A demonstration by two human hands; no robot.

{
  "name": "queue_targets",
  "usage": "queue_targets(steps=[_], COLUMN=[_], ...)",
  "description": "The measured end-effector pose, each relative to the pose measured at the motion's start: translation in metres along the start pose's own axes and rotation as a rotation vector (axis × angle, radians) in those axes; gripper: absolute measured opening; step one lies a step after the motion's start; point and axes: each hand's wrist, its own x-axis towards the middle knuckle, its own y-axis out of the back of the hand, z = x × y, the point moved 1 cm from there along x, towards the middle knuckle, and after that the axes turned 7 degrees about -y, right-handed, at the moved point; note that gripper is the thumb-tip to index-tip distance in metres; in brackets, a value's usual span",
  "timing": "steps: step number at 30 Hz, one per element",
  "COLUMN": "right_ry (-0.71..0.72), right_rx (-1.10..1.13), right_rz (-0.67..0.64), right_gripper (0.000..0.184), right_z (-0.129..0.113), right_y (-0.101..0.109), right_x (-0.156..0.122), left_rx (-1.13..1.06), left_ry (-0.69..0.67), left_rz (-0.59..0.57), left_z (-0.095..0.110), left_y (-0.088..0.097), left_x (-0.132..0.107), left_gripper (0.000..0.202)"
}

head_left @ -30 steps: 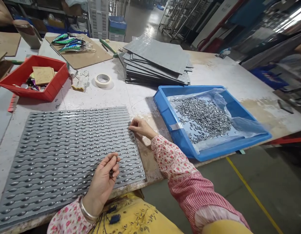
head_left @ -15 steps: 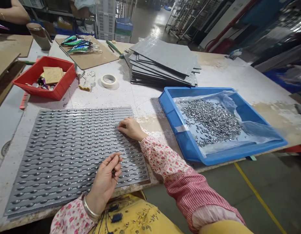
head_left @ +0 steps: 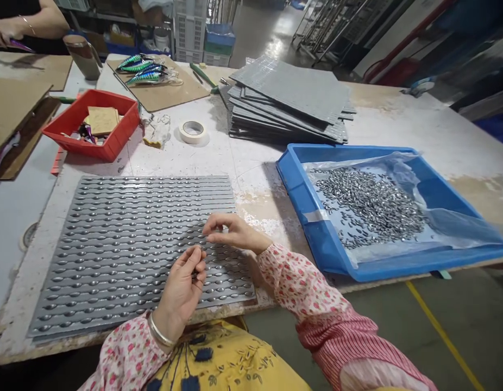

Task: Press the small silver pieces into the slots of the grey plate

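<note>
My left hand (head_left: 182,288) is closed, palm turned up, over the near half of a grey ridged board (head_left: 51,282). A bit of dark metal shows between its curled fingers, like the small spindle-shaped metal pieces (head_left: 369,206) heaped in the blue tray. Just right of its fingertips hovers my right hand (head_left: 235,232), thumb and forefinger slightly apart, with nothing visible between them. Rows of the same shiny pieces lie along the board's grooves. At the far right corner some grooves hold none. Both forearms wear floral sleeves.
The blue tray (head_left: 328,252), lined with plastic film, stands right of the board. Behind are a stack of grey boards (head_left: 292,92), a tape roll (head_left: 193,132), a red bin (head_left: 117,138) and fishing lures (head_left: 143,70). A co-worker's hand (head_left: 5,32) shows at far left.
My right hand has come back from the board's far right part toward my left hand, and its fingers have parted. The left hand stays closed. The whole view has shifted a little.
</note>
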Motion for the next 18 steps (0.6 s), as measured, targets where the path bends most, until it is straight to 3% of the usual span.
queue_targets(steps=[2, 5, 9, 11, 13, 15, 18], right_ry=[0.019, -0.057, -0.183, -0.215, -0.234, -0.240, -0.265], right_rx=[0.091, 0.206, 0.388, 0.283, 0.032, -0.201, -0.350], right_rz=[-0.035, 0.013, 0.107, 0.221, 0.286, 0.277, 0.227], right_gripper=[0.018, 0.020, 0.018, 0.014, 0.007, 0.005, 0.006], right_z=[-0.008, -0.009, 0.000, 0.010, 0.020, 0.030, 0.038], right_y=[-0.010, -0.022, -0.010, 0.006, 0.020, 0.027, 0.026], right_x=[-0.009, -0.014, -0.002, 0.011, 0.025, 0.035, 0.042], left_rx=[-0.032, -0.037, -0.002, 0.010, 0.034, 0.044, 0.044], left_ry=[0.002, -0.009, -0.032, -0.001, 0.045, 0.078, 0.072], left_rz=[-0.018, -0.026, 0.014, 0.009, -0.006, -0.033, -0.077], left_z=[-0.001, -0.001, 0.004, 0.007, 0.009, 0.010, 0.009], left_y=[-0.001, -0.004, -0.006, -0.005, -0.003, 0.000, 0.003], left_x=[0.001, 0.002, 0.000, -0.001, -0.002, -0.003, -0.003], left_gripper=[0.015, 0.009, 0.012, 0.018, 0.020, 0.019, 0.017])
